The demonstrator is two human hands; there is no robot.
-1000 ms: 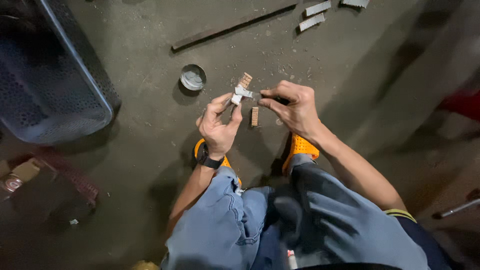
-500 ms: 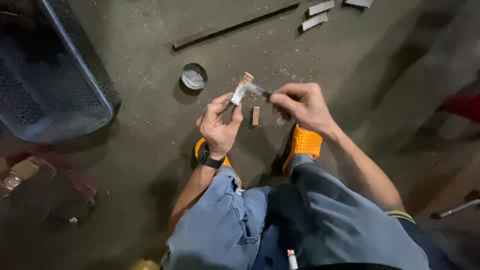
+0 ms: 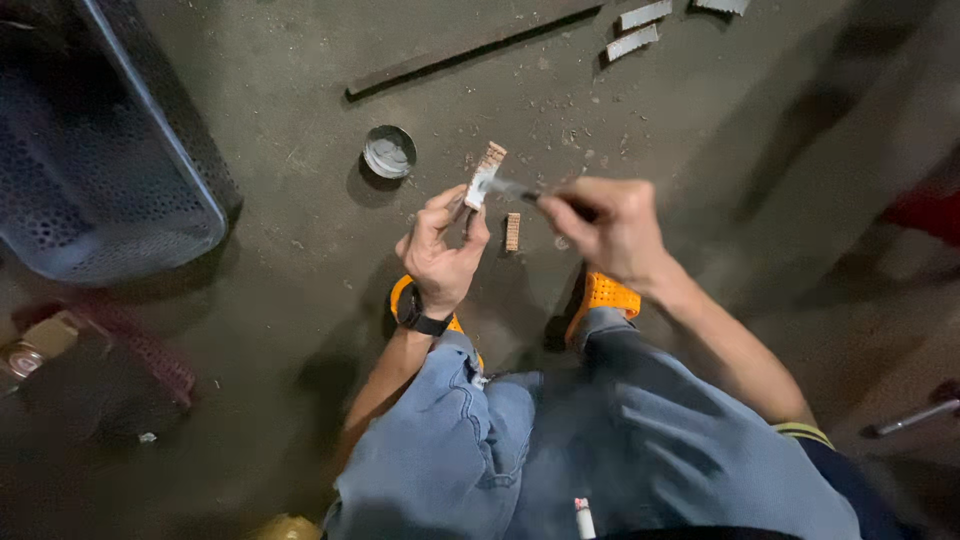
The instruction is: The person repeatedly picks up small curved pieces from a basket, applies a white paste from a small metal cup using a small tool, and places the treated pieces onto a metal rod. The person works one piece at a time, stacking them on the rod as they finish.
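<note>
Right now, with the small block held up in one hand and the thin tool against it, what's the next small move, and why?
Probably draw the thin tool along the small block's whitish face once more. The left hand pinches the block upright by its lower end, the right hand has the tool's tip on it, and the open tin sits close on the floor for reloading.

The scene is dim, with soft light that falls mostly on the middle of the concrete floor [image 3: 300, 130]. The corners go dark, mainly at the lower left and at the right. The right hand [image 3: 605, 225] is smeared by motion blur, while the left hand [image 3: 440, 250] looks sharper. Short soft shadows lie under the small tin [image 3: 388, 153] and the legs.
</note>
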